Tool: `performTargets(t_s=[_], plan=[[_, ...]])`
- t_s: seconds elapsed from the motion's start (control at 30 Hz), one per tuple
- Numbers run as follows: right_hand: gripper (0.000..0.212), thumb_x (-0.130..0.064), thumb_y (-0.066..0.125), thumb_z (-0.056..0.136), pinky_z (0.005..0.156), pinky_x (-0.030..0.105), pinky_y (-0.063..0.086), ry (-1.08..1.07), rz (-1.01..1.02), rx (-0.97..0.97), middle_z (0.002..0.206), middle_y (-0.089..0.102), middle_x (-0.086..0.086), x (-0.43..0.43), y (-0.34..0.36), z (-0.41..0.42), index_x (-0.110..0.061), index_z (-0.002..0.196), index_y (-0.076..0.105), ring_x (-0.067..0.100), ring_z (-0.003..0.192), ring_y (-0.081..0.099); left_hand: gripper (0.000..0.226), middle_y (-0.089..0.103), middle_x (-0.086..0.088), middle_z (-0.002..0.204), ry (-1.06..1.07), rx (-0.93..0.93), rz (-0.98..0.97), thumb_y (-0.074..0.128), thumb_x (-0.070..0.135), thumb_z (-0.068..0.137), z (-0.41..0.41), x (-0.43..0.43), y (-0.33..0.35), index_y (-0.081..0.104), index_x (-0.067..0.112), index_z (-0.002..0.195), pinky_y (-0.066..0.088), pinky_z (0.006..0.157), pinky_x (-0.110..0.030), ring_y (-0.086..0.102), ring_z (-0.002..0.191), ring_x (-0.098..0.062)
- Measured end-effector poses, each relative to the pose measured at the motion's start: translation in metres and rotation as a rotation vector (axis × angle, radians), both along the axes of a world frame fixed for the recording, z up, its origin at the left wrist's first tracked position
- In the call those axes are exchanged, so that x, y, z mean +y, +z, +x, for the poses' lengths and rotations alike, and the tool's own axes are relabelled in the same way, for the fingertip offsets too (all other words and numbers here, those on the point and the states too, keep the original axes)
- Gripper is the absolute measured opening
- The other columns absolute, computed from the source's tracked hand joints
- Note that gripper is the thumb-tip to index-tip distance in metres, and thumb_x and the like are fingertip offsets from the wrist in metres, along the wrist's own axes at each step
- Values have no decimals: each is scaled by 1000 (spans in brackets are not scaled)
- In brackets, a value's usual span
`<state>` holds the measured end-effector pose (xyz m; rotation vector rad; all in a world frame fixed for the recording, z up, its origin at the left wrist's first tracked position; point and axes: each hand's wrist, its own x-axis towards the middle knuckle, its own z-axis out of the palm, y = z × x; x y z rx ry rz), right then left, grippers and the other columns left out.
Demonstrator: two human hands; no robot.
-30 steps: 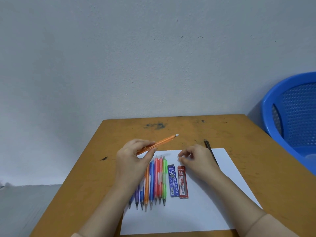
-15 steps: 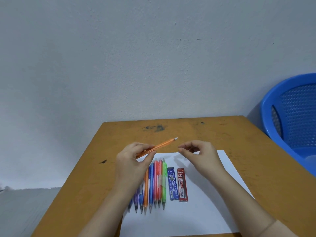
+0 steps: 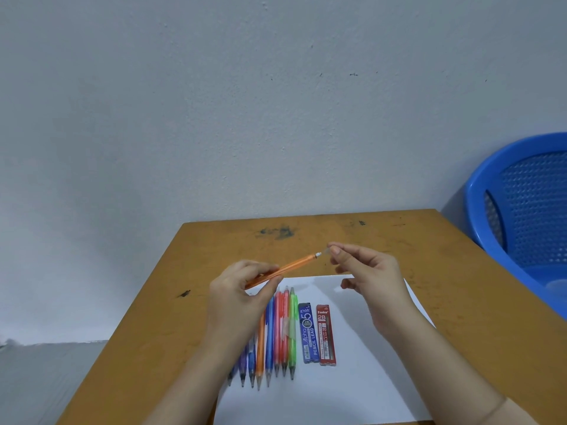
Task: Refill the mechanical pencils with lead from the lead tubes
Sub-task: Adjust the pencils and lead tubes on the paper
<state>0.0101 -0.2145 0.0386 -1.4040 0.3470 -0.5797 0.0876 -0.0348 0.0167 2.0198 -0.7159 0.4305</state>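
- Left hand [image 3: 242,297]: raised above the desk [image 3: 460,289]. Its grip is closed on the orange mechanical pencil [image 3: 296,265], with the thumb below the barrel and the fingers curled over it.
- Orange mechanical pencil: held clear of the desk, slanting up and to the right. Its white-tipped end [image 3: 318,254] points at the right hand's fingertips and sits just beside them.
- Right hand [image 3: 371,280]: raised, thumb and forefinger pressed together at the tips. The grip pinches a small clear piece [image 3: 327,249], too small to identify. The other fingers are loosely curled.
- Remaining mechanical pencils [image 3: 277,332]: lying side by side in a row on the white paper [image 3: 352,384], tips toward the person. The left end of the row is partly hidden under the left forearm.
- Blue lead tube [image 3: 309,332] and red lead tube [image 3: 326,338]: flat on the paper, touching each other, just right of the green pencil [image 3: 293,329]. Neither hand is on them.
- Blue plastic basket [image 3: 527,210]: at the right edge of the view, beside the desk.
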Motion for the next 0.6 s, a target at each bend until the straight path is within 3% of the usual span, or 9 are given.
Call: performTargets(t_s=[0.27,0.6], plan=[[8,-17,71,80,58,28,45,43,79,23,75,68,3,1,0,0,-19,84,78,15,73,55,19,66,19,89,-7,3,5,75,27,77,-2,-1,1,73,25,96,44,74,-12,61,88,2],[7,-16,71,80,56,25,45,49,24,25,72,66,0,1,0,0,-19,82,77,14,71,52,20,66,18,90,-18,-1,-7,75,28,76,-4,-1,2,73,24,96,45,73,-10,60,88,3]])
